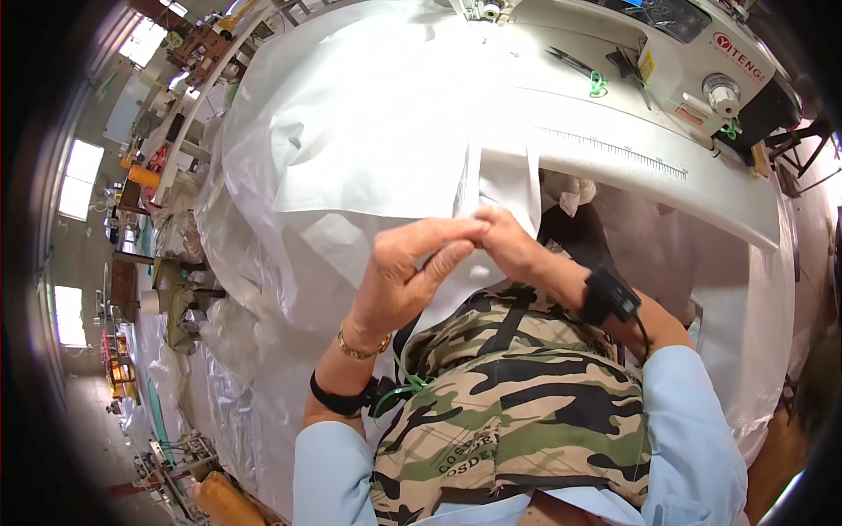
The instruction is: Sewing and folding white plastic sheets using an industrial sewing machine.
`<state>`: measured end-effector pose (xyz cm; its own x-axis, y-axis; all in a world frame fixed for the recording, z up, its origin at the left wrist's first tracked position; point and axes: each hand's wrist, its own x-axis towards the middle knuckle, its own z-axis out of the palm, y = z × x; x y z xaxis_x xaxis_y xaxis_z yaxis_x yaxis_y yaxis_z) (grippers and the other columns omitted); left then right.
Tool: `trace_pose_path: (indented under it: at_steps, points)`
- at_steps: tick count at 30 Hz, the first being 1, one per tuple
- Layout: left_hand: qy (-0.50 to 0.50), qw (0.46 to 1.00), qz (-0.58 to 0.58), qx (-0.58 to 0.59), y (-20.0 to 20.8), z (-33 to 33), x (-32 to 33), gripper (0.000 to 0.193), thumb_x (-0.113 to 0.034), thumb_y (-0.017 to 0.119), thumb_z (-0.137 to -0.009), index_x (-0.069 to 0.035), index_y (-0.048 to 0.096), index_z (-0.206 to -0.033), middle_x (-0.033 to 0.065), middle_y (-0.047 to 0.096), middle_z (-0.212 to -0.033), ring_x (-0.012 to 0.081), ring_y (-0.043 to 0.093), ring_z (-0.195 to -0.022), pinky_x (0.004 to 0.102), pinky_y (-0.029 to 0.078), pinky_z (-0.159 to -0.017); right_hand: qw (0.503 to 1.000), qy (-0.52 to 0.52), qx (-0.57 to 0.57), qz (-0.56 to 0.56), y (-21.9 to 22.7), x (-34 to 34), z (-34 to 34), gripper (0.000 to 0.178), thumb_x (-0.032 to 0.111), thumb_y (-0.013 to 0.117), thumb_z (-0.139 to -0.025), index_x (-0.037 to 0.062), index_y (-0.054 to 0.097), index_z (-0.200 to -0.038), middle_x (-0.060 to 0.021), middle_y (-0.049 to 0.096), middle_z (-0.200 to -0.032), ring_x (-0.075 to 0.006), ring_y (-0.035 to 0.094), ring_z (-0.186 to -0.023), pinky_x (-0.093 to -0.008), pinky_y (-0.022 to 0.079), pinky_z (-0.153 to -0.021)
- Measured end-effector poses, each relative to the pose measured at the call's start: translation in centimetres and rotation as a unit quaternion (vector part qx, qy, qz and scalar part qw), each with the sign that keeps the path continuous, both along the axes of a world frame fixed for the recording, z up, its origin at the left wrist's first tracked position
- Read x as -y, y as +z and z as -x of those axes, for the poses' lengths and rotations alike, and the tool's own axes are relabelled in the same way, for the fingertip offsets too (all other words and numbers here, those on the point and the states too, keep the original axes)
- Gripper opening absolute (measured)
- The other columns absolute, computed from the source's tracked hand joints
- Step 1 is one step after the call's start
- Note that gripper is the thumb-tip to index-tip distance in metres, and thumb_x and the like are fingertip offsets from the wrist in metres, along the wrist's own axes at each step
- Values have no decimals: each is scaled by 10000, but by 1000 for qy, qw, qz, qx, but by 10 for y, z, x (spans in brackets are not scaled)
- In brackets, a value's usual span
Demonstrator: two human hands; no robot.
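A large sheet of white fabric [368, 149] lies over the sewing machine table and hangs past its front edge toward my lap. My left hand [412, 259] and my right hand [509, 241] meet at the fabric's near edge, below a narrow folded strip [472, 180]. Both sets of fingers are closed in a pinch, the fingertips touching each other on the cloth. Exactly how the edge lies between them is hidden. Beyond the hands, under a bright light, stands the needle area of the sewing machine [489, 10].
Small black scissors [570, 61] and a green thread loop [598, 84] lie right of the needle. The machine head [728, 53] has a dial at the upper right. A printed ruler [614, 149] runs along the table edge. Clear plastic sheeting [241, 254] hangs at left.
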<state>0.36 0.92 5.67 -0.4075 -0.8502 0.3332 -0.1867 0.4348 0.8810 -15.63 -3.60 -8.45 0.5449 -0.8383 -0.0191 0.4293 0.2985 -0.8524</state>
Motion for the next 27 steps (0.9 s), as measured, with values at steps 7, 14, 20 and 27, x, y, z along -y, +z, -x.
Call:
trace_pose_path:
  at_steps: [7,14,20,27]
  points:
    - [66,985,82,134,-34,-3,-10,187,-40,630,-927,36,646,-1097,146,699,-1043,235,686,-918,308,531,-802,937,326,-97,77,60,-62,29,377,332,708,-910,-2,702,-1086,-41,692,-965,-103,605,-915,-267,496,-821]
    - [75,900,-53,425,-82,-44,-32,363,-308,602,-951,12,565,-1120,214,610,-995,382,633,-859,426,497,-704,931,326,-151,66,57,-55,35,404,376,663,-928,-14,740,-859,-34,689,-846,-104,581,-804,-262,467,-713]
    - [76,878,-60,469,-71,-43,-30,339,-257,605,-945,9,585,-1155,220,620,-1116,417,631,-862,442,510,-693,900,315,-231,195,54,-56,23,410,340,595,-960,-28,706,-818,-83,662,-699,-153,573,-640,-308,459,-625]
    - [156,963,120,183,-47,15,22,499,-182,642,-932,-8,505,-1379,204,528,-1397,248,687,-752,331,555,-696,881,214,-251,339,42,-71,9,468,319,557,-974,-74,608,-724,-214,514,-587,-339,505,-528,-436,431,-568]
